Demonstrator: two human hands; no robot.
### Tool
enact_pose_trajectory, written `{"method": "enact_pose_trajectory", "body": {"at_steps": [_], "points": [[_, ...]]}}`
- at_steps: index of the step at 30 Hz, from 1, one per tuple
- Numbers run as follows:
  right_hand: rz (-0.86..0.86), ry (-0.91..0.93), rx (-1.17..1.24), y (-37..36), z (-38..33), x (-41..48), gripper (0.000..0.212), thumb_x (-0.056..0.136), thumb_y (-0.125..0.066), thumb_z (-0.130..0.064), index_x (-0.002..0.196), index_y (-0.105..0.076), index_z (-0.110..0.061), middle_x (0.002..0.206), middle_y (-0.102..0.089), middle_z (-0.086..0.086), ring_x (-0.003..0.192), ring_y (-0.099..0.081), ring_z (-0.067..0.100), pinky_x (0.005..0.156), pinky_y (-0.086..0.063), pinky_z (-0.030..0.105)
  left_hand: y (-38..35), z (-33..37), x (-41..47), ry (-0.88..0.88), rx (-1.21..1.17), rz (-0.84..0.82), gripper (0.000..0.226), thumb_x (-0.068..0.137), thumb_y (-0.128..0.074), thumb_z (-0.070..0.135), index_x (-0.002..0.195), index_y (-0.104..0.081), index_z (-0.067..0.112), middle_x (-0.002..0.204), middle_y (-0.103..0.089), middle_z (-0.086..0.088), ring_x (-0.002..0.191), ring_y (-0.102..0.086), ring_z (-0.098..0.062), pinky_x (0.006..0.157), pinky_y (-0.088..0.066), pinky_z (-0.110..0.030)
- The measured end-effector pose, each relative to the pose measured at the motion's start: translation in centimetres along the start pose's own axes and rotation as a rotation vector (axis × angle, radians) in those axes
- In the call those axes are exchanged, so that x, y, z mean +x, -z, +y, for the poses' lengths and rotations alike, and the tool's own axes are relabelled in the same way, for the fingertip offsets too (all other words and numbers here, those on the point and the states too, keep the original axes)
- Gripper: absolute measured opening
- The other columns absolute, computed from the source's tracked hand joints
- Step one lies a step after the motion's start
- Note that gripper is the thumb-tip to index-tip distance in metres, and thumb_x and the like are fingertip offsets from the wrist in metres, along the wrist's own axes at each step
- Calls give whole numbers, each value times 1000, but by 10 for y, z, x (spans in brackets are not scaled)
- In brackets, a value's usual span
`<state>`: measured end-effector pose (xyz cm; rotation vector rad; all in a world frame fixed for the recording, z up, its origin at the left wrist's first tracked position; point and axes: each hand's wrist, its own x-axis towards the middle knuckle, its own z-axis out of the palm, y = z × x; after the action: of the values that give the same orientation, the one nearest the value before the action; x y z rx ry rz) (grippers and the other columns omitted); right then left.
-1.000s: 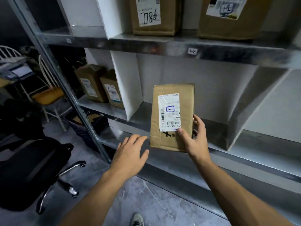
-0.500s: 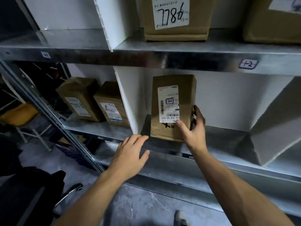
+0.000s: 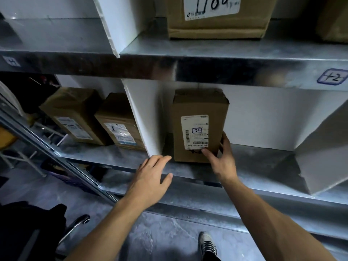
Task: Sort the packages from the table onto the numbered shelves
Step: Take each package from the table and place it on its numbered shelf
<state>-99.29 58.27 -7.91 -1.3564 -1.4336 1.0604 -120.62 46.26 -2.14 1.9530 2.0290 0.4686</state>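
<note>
A tall brown cardboard package [image 3: 199, 108] with a white label marked 22 stands upright on the lower metal shelf [image 3: 263, 166], close to a white divider [image 3: 145, 117]. My right hand [image 3: 220, 159] grips its lower right corner, thumb on the front face and fingers round the side. My left hand [image 3: 150, 178] hovers open over the shelf's front edge, just left of the package and not touching it. A tag [image 3: 332, 77] reading 1-2 is stuck on the upper shelf's front rim.
Two brown packages [image 3: 75, 115] [image 3: 120, 121] stand in the compartment to the left. A box [image 3: 216, 16] with a handwritten number sits on the upper shelf. A leaning white divider [image 3: 323, 151] bounds the compartment on the right. An office chair base [image 3: 75, 228] is at lower left.
The package has gone from held in front of the shelf to standing on it, deeper in the compartment. My right hand went in with it; my view came closer.
</note>
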Motion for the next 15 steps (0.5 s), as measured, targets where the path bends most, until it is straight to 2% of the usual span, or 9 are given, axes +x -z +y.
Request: {"method": "enact_pose_trajectory", "body": {"at_steps": [2, 5, 9, 15], "points": [[8, -27, 5, -4, 3, 2, 80, 83, -78, -14, 149, -35, -31, 116, -54, -33, 100, -49, -30, 79, -40, -4, -3, -3, 2, 9, -26, -10, 50, 95, -50, 39, 143, -38, 32, 142, -38, 12, 130, -35, -13, 111, -32, -34], [25, -47, 2, -12, 0, 6, 81, 82, -80, -14, 147, -36, -33, 115, -55, -28, 99, -53, -23, 76, -41, -3, -5, -7, 3, 26, -50, -15, 49, 95, -49, 40, 143, -38, 33, 141, -38, 13, 130, -35, -14, 110, -34, -35], [50, -58, 13, -21, -5, 9, 84, 81, -82, -19, 147, -34, -34, 128, -57, -12, 113, -56, 1, 89, -46, 14, -3, -11, 1, 35, -72, 8, 49, 95, -51, 40, 142, -39, 33, 140, -38, 14, 129, -36, -13, 109, -35, -34], [10, -95, -49, -17, 2, 0, 85, 82, -81, -20, 149, -29, -32, 135, -58, -5, 114, -57, 9, 103, -48, 33, -3, -16, -9, 37, -88, 8, 49, 94, -49, 42, 141, -38, 36, 140, -38, 16, 127, -38, -13, 106, -38, -37]]}}
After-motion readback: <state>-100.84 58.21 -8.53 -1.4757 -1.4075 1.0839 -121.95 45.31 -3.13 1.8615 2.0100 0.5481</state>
